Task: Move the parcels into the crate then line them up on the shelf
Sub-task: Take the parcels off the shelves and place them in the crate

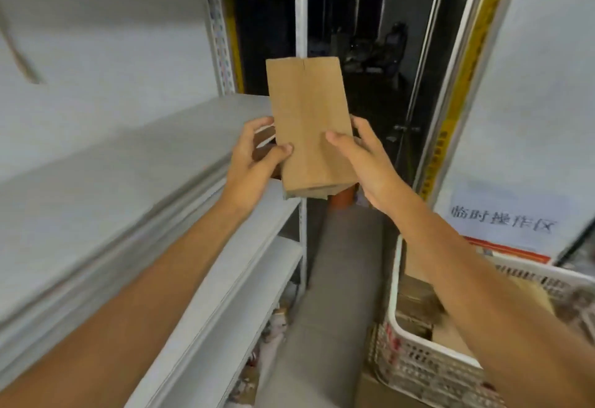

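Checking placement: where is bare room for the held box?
The shelf is bare from the left hand back to the wall. The crate, lower right, is crowded with parcels. The right hand also grips the box.

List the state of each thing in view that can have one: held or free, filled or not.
Brown cardboard parcel: held upright in the air by both hands.
Left hand: grips the parcel's left edge, thumb on its front.
Right hand: grips the parcel's right edge, thumb on its front.
White metal shelf: at the left; the parcel is not yet on it.
White plastic lattice crate: at lower right, holds more cardboard parcels.
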`<state>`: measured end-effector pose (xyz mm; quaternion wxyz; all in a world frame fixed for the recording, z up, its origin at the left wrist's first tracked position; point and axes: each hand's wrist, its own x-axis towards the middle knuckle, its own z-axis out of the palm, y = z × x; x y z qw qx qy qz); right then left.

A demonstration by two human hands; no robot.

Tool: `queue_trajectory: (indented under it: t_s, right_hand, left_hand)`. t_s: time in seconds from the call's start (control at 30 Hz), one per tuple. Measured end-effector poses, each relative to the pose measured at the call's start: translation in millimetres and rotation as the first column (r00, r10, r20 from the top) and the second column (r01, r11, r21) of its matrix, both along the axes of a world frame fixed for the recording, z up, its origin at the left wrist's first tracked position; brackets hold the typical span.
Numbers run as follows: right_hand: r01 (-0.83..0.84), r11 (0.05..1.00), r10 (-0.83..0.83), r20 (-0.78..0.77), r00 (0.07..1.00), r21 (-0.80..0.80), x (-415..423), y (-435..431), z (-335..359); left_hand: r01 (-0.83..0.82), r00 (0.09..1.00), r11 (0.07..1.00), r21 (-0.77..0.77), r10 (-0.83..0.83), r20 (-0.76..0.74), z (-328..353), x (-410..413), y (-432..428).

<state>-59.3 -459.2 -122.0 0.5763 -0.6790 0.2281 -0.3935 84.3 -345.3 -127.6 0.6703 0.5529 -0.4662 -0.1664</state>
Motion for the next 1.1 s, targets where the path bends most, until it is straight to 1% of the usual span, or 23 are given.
queue_trajectory:
  t_s: [0.1, 0.2, 0.3, 0.43, 0.5, 0.6, 0.7, 0.87, 0.97, 1.03, 1.1]
  right_hand:
    - [0.122, 0.993, -0.122, -0.074, 0.990, -0.010, -57.2, -34.8, -21.1]
    - [0.208, 0.978, -0.204, -0.129, 0.971, 0.021, -118.8, -68.8, -49.2]
    - [0.271, 0.958, -0.252, -0.182, 0.951, 0.093, -175.8, -95.4, -76.9]
    - [0.327, 0.932, -0.279, -0.267, 0.922, 0.156, -235.8, -119.6, -111.2]
    - [0.352, 0.916, -0.285, -0.303, 0.909, 0.195, -259.5, -129.1, -130.7]
    - [0.393, 0.888, -0.301, -0.346, 0.889, 0.238, -287.2, -135.7, -158.5]
    - [0.437, 0.853, -0.319, -0.378, 0.869, 0.284, -305.2, -142.2, -185.7]
    - [0.491, 0.800, -0.348, -0.398, 0.849, 0.346, -320.7, -168.8, -218.6]
    - [0.553, 0.746, -0.402, -0.411, 0.818, 0.372, -331.9, -188.4, -226.1]
    - [0.577, 0.728, -0.425, -0.417, 0.803, 0.369, -343.3, -202.4, -229.7]
    - [0.614, 0.687, -0.449, -0.436, 0.780, 0.389, -360.5, -215.1, -236.4]
  left_hand:
    - [0.094, 0.994, 0.995, 0.044, -0.092, -0.051, -24.3, -49.9, -48.3]
    - [0.180, 0.983, 0.978, 0.102, -0.176, -0.047, -53.7, -95.6, -90.7]
    - [0.261, 0.965, 0.947, 0.186, -0.252, -0.073, -84.4, -137.8, -128.0]
    - [0.325, 0.946, 0.899, 0.292, -0.308, -0.103, -120.4, -189.1, -165.5]
    - [0.372, 0.928, 0.865, 0.337, -0.342, -0.149, -139.3, -211.4, -179.1]
    - [0.428, 0.902, 0.826, 0.368, -0.367, -0.226, -166.2, -237.9, -195.1]
    - [0.497, 0.866, 0.766, 0.407, -0.411, -0.284, -189.5, -251.8, -213.5]
    - [0.528, 0.849, 0.692, 0.492, -0.440, -0.292, -222.4, -265.9, -256.6]
    - [0.571, 0.821, 0.656, 0.493, -0.467, -0.330, -236.3, -283.6, -291.7]
    - [0.590, 0.807, 0.638, 0.495, -0.487, -0.334, -245.2, -296.8, -315.4]
    - [0.613, 0.788, 0.600, 0.515, -0.511, -0.343, -253.3, -311.7, -338.2]
